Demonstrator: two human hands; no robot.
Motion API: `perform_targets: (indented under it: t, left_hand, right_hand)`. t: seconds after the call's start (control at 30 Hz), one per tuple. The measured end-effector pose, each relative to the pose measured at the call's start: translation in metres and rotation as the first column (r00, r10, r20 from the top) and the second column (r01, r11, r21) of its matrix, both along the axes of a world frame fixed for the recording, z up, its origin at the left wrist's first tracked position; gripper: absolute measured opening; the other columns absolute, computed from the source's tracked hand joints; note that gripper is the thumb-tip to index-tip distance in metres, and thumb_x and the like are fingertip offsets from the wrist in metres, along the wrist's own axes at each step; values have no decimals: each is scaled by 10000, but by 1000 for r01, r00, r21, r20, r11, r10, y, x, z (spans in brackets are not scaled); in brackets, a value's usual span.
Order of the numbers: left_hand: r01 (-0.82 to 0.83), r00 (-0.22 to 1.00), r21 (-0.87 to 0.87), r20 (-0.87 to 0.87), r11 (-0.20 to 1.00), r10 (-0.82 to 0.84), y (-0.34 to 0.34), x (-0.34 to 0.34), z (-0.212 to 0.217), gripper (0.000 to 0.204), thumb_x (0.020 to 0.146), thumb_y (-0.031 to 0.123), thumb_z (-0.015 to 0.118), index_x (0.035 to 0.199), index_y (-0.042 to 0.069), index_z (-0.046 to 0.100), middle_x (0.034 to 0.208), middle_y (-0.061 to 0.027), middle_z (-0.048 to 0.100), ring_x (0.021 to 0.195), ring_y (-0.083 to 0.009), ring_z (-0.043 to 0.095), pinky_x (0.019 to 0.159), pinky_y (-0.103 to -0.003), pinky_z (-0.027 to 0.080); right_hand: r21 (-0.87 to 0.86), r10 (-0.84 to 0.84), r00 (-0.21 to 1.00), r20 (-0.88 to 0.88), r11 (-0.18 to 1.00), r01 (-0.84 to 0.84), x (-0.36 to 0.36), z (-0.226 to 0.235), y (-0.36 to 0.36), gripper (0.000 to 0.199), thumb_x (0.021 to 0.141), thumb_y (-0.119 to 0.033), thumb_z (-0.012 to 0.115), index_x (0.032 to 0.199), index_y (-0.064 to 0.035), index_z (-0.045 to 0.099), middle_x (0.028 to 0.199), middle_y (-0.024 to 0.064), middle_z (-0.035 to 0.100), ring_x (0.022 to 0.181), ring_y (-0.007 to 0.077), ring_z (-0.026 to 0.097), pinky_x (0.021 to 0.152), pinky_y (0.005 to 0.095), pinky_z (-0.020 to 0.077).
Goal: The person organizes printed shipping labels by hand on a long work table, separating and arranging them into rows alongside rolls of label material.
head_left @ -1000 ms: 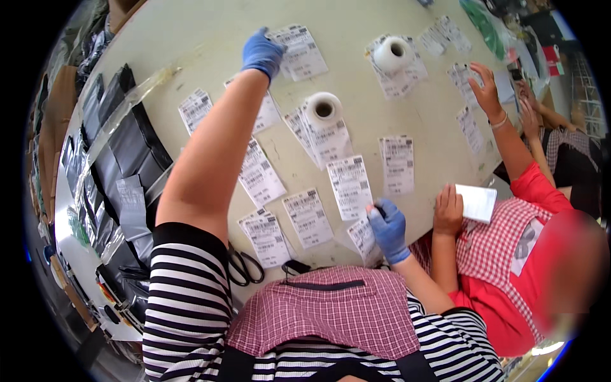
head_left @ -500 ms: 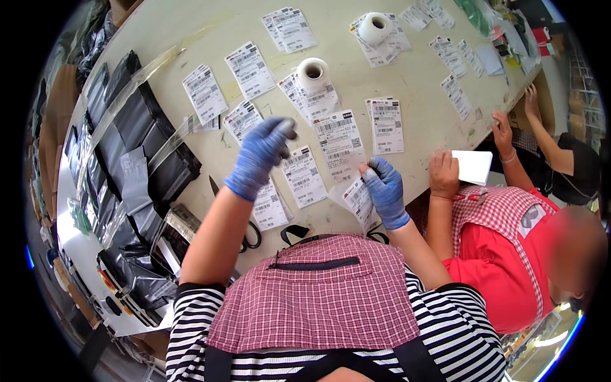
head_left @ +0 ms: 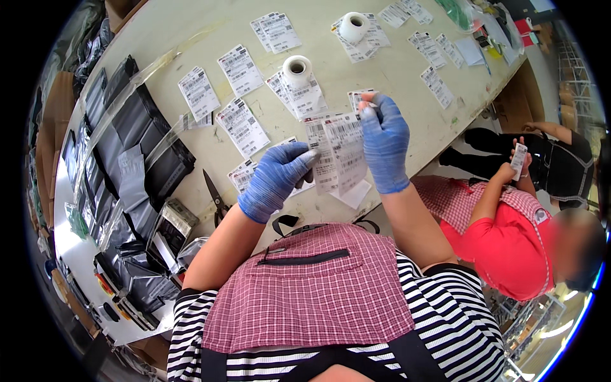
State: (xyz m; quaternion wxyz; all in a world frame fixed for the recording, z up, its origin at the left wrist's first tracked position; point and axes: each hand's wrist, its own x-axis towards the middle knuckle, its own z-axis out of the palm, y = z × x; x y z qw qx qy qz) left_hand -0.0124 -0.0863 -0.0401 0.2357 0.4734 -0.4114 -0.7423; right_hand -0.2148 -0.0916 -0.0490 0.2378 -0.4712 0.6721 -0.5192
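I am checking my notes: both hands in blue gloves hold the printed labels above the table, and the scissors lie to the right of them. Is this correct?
Not quite. In the head view the scissors lie to the left of the hands, left hand and right hand, which do hold the printed labels above the table.

left hand (head_left: pixel 278 179): gloved, raised, fingers pinched | right hand (head_left: pixel 384 141): gloved, raised, fingers pinched, forearm upright

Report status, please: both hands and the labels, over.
Left hand and right hand, blue gloves, both pinching printed labels above the table. More labels, tape rolls beyond. Nothing in the way.
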Motion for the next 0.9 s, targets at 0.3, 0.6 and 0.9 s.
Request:
perform_targets:
  t: [0.3,0.6,0.9]
  left_hand:
    - [-18,999,2,-41,1000,18,14,-5,10,283,914,256,636,960,-21,664,705,-38,622,573,-75,523,529,-207,426]
    - [-120,992,47,-25,992,121,14,-1,9,294,894,275,656,971,-9,665,703,-35,614,563,-78,535,523,-211,434]
    - [-276,944,164,-136,947,299,10,9,7,243,893,251,658,924,11,630,659,-23,555,532,-90,495,483,-212,390]
  right_hand:
    - [-75,3,983,-183,997,-17,16,1,-4,112,895,-88,606,975,-22,649,772,115,674,645,198,634,611,309,500]
    - [41,89,992,-93,996,-85,16,8,3,182,938,-177,573,977,-15,646,800,110,665,720,200,622,681,303,498]
    - [237,260,756,600,845,-479,-3,3,41,312,952,-271,581,1062,11,659,842,38,634,790,81,546,724,231,463]
